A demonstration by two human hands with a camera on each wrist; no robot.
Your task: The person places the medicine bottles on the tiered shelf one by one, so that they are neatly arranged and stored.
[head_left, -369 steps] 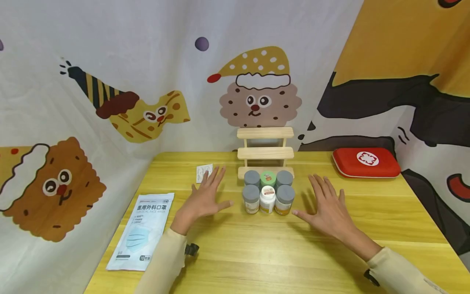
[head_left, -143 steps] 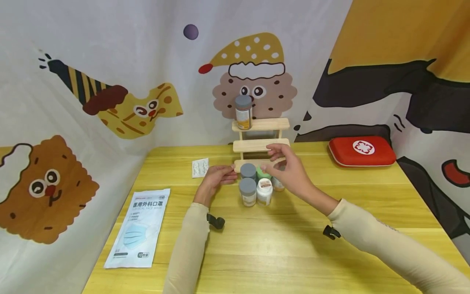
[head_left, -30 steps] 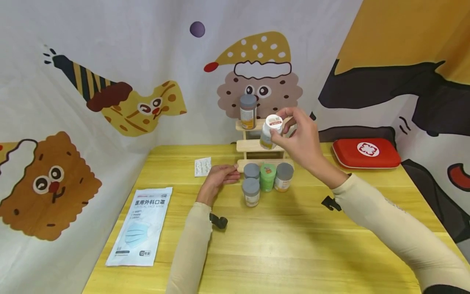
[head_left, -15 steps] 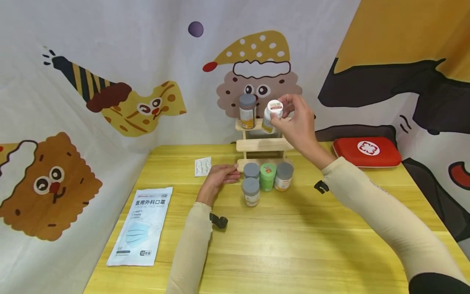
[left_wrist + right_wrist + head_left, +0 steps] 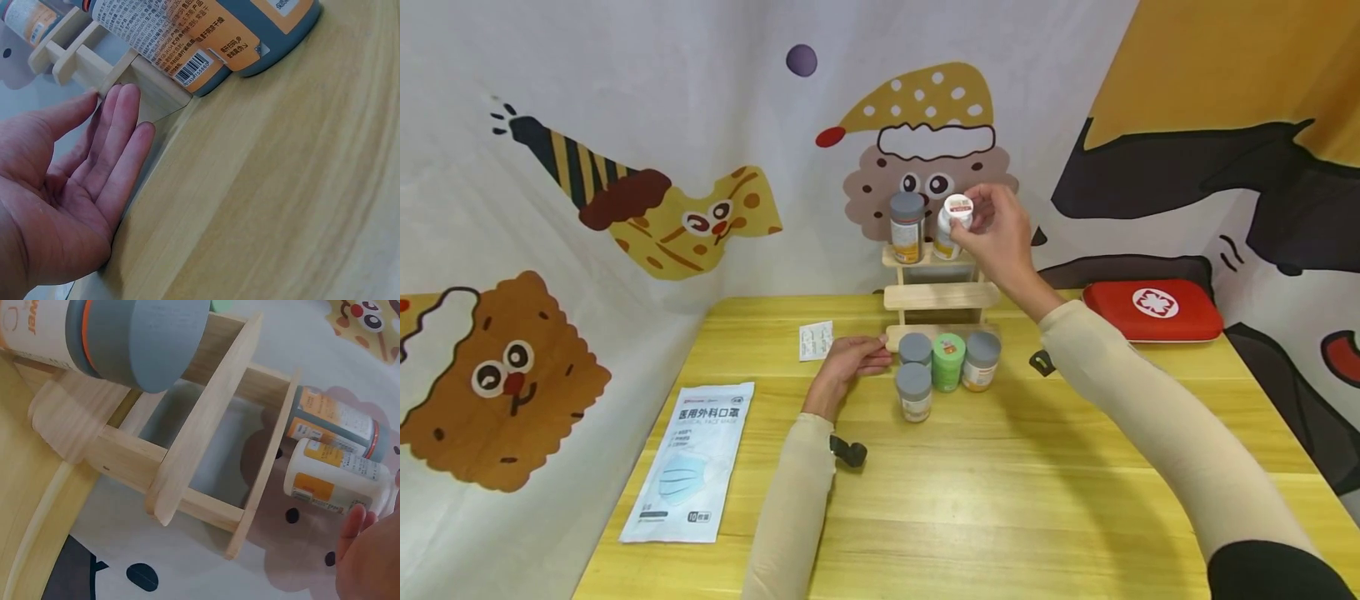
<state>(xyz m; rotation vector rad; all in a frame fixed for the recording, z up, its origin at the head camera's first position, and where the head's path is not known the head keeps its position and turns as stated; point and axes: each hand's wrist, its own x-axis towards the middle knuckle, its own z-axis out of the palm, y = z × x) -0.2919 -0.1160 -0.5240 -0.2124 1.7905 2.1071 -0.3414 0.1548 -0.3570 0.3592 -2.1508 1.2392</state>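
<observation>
My right hand (image 5: 1000,229) pinches a white pill bottle (image 5: 946,237) by its upper part, thumb in front and fingers behind. The bottle is upright at the top step of a small three-step wooden stand (image 5: 940,295), its base right by the board in the right wrist view. Just left of it, a grey-capped bottle (image 5: 907,229) stands on the same step. With thumb and fingertips, my left hand (image 5: 847,367) holds the left end of the lowest step. Before the stand are a green bottle (image 5: 948,364) and grey-capped bottles, one in front (image 5: 913,393), one at right (image 5: 981,362).
A red first-aid case (image 5: 1152,311) lies at the back right. At left is a surgical mask packet (image 5: 688,462), with a small white blister pack (image 5: 816,341) behind it. A patterned cloth (image 5: 760,100) hangs behind the table (image 5: 940,500).
Since the start, a grey-capped bottle has gone onto the top step. Over the last second my right hand has raised the white bottle to that step; my left hand has stayed put.
</observation>
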